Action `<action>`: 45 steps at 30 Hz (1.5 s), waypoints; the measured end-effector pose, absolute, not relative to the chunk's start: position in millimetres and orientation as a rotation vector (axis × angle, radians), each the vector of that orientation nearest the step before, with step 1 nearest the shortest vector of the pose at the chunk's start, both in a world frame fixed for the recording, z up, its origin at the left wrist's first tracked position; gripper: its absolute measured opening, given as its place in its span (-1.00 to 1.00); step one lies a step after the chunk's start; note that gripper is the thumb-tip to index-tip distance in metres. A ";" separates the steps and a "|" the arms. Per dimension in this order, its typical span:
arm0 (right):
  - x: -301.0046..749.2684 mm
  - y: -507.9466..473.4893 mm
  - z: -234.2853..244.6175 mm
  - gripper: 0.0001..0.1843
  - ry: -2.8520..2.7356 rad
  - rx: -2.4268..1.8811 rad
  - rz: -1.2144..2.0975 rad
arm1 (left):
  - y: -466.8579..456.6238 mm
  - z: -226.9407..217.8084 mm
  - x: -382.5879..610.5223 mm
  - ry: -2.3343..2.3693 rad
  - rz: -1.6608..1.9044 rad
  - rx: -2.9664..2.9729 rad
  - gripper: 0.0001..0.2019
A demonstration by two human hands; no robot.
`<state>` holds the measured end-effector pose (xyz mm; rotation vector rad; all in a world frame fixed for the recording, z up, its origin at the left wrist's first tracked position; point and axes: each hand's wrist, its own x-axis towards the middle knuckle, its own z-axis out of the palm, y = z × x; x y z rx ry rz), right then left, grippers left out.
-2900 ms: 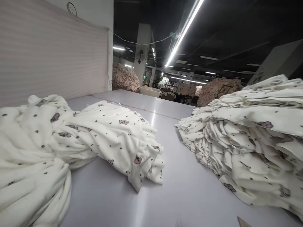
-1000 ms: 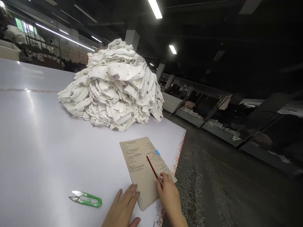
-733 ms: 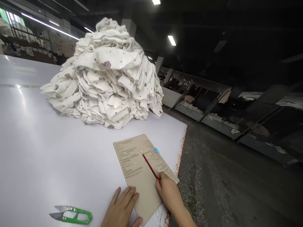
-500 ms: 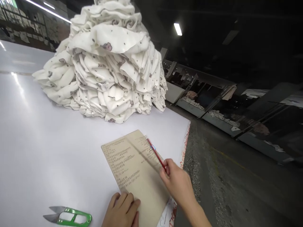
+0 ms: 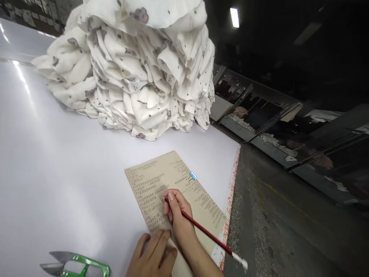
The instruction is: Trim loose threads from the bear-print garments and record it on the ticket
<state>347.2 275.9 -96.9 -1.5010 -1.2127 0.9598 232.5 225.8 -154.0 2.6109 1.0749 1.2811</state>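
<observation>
A tan sheet of paper (image 5: 161, 177) covered in handwritten lines lies near the right edge of the white table (image 5: 57, 165), with a small blue clip (image 5: 193, 176) on it. My right hand (image 5: 178, 219) is closed on a red pencil (image 5: 207, 232), its tip resting on the sheet and its white end sticking out to the right past the table edge. My left hand (image 5: 152, 256) lies flat with fingers spread on the sheet's near corner, holding nothing.
A tall heap of white printed fabric pieces (image 5: 129, 65) stands behind the sheet. Green thread snips (image 5: 76, 265) lie at the near left. The table's right edge (image 5: 232, 184) drops to a grey floor with long bins (image 5: 259, 119) beyond.
The view swung from the table's fabric piles to the paper. My right hand picked the pencil up off the sheet, turned it round and set its tip on the writing. My left hand stayed on the corner.
</observation>
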 end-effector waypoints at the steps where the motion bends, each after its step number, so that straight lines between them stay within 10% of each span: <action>1: 348.5 274.9 -99.4 -0.68 -1.221 -1.517 0.941 | 225.8 -155.0 233.0 1.076 1.281 2.618 -0.78; 45: 349.5 273.3 -100.1 -0.54 -1.565 -1.781 0.688 | 224.7 -145.5 229.4 1.059 1.087 2.585 -0.69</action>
